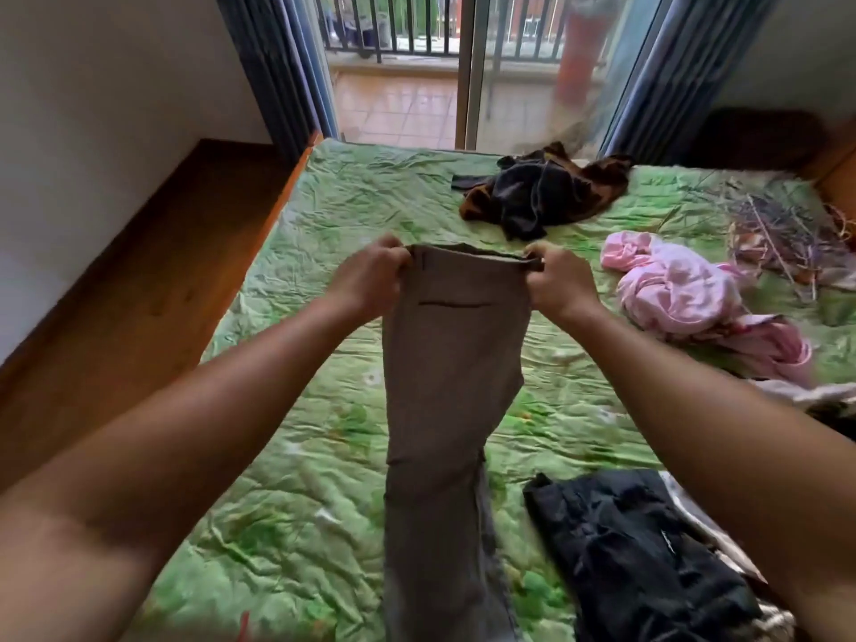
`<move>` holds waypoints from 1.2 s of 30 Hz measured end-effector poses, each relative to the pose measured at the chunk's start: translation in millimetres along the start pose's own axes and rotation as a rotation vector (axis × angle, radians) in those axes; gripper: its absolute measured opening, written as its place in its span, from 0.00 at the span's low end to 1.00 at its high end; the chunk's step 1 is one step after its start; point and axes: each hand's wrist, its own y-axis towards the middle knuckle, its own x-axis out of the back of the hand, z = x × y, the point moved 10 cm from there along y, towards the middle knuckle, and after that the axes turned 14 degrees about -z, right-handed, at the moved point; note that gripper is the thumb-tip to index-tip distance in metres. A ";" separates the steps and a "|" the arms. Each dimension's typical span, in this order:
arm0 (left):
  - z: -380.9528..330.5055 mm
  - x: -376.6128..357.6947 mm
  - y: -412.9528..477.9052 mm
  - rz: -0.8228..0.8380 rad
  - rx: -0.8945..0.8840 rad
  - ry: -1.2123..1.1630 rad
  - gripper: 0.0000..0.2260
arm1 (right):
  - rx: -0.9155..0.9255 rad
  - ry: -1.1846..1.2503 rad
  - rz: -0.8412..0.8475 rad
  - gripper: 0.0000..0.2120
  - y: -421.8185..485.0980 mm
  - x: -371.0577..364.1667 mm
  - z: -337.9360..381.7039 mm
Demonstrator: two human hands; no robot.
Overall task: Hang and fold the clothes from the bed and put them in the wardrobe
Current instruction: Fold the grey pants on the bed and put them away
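Left grip (pixel 370 275) and right grip (pixel 563 282) are each clamped on a waistband corner of the grey-brown trousers (pixel 454 363), fingers curled over the top edge. Trousers are held up over the middle of the bed (pixel 324 479), back pocket facing the camera, legs hanging together toward the near edge. Can't tell if the hems touch the sheet.

Progress: early, I'd say. This pair is in hand but not folded yet. Loose on the bed:
- dark heap (pixel 537 192) by the far edge
- pink garment (pixel 681 289) near the right edge
- black garment (pixel 639 563) at the near right corner, roughly flat; can't tell if it's folded

More fabric at the right edge, too cut off to identify. No hanger or wardrobe in view, so nothing is confirmed put away.

Left to do: fold this pair, handle the other pieces, carry everything to the wardrobe.
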 end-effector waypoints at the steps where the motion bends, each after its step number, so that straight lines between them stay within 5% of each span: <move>1: 10.2 -8.5 17.9 0.018 0.058 0.018 0.20 | -0.018 0.043 0.019 0.16 20.5 -8.4 5.8; 4: 41.8 -38.6 48.3 0.095 0.251 0.044 0.35 | -0.118 0.287 0.091 0.28 58.2 -35.6 16.4; 7: 55.0 -94.5 17.0 0.200 0.390 -0.058 0.32 | -0.147 0.242 0.183 0.24 34.3 -80.7 -7.5; 12: 61.8 -213.5 -141.6 0.507 0.595 -0.161 0.30 | -0.324 0.123 0.511 0.19 -107.0 -189.0 -110.6; 21: 53.9 -318.0 -397.3 0.875 0.862 -0.218 0.32 | -0.478 -0.085 0.757 0.19 -311.0 -257.8 -252.1; 31: 65.3 -361.1 -545.3 0.660 1.306 -0.378 0.30 | -0.653 -0.086 0.813 0.23 -447.6 -299.3 -338.1; 36: 77.8 -370.0 -593.4 0.465 1.536 -0.369 0.31 | -1.028 0.133 0.746 0.12 -503.7 -313.8 -360.7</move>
